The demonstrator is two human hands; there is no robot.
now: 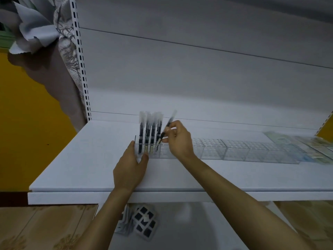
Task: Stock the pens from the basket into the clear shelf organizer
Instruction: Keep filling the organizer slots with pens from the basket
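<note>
Your left hand point(131, 165) braces the organizer point(234, 150) with straight fingers, and your right hand point(180, 139) pinches a tilted pen point(166, 127) beside several standing pens point(149, 130). You look early in the job: the cells to the right of that hand are empty.

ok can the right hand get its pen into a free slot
Likely yes: the right hand pinches the pen just right of the standing pens, where slots of the organizer look empty and unblocked.
</note>
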